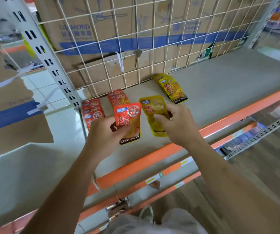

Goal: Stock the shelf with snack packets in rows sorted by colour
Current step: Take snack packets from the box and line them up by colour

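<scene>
Red glossy foil snack packet [128,122] pinched by left hand [102,132]; yellow foil packet [154,114] pinched by right hand [178,122]; both look light, slippery, best held at edges.

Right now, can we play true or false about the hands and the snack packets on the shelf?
1. The left hand holds a red packet. True.
2. The right hand holds a blue packet. False: it holds a yellow packet.
3. Red piles lie at the left end of the shelf. True.
4. The yellow pile sits at the shelf's front edge. False: it lies at the back, by the wire grid.
5. Cardboard boxes stand behind the wire grid. True.
</scene>
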Tool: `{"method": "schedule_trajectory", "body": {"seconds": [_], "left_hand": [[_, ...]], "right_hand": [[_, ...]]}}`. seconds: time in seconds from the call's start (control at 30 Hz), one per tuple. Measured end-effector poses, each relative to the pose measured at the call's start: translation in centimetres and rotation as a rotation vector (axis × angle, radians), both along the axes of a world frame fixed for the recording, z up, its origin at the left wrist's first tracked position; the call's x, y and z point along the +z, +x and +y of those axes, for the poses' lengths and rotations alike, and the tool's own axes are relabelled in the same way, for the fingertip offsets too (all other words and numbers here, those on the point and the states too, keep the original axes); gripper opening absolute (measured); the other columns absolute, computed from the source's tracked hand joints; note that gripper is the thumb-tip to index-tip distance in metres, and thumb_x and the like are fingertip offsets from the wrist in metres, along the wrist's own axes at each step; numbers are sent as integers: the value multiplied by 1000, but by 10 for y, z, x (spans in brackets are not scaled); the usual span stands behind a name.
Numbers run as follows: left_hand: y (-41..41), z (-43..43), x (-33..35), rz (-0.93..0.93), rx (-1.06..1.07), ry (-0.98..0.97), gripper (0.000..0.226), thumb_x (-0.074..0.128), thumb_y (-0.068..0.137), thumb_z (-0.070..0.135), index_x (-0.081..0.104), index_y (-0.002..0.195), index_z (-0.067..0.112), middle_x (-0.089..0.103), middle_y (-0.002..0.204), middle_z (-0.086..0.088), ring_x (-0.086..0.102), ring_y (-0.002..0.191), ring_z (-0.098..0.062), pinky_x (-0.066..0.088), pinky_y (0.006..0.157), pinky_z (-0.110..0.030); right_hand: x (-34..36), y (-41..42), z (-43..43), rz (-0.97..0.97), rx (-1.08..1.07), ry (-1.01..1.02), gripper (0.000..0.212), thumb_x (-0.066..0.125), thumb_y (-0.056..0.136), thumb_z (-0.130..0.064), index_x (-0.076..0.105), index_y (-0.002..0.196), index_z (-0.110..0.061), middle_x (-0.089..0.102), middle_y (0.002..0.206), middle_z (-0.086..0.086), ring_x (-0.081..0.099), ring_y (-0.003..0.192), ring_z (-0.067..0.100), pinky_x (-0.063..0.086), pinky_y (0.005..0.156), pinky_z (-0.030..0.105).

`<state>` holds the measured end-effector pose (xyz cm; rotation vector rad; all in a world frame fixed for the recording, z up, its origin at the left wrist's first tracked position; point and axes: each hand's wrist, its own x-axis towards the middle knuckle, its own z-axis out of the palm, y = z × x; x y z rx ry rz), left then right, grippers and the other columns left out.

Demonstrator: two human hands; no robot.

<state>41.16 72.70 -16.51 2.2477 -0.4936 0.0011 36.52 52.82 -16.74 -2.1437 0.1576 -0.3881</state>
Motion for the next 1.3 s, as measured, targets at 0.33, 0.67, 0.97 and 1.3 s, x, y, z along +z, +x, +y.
{"method": "schedule_trajectory", "body": {"seconds": [0.33,0.67,0.97,1.3], "left_hand": [[7,-30,-14,266,194,-217,20,71,85,15,65,81,33,72,83,11,66,77,-1,51,67,-14],[-6,-42,-28,376,462,-288,13,72,84,18,69,78,28,72,74,-2,66,65,-10,48,60,-18],[-15,5,-28,448,656,-421,10,66,89,22,70,98,19,75,82,3,73,75,-15,57,66,-27],[-8,32,-34,496,605,-394,37,76,77,44,70,100,16,76,90,-3,74,82,-23,57,82,-51]], "right_hand": [[-23,39,-35,123,145,153,26,68,83,-8,57,64,-22,46,50,-9,44,52,13,41,52,30],[-36,62,-32,148,337,134,22,61,71,-29,66,76,-8,55,59,7,42,55,11,43,56,34],[-43,68,11,291,450,310,16,63,72,-30,67,86,-24,70,76,6,67,74,30,55,71,51],[-48,74,46,384,463,419,18,68,87,-14,70,93,-32,74,93,-7,70,88,17,57,82,47]]}}
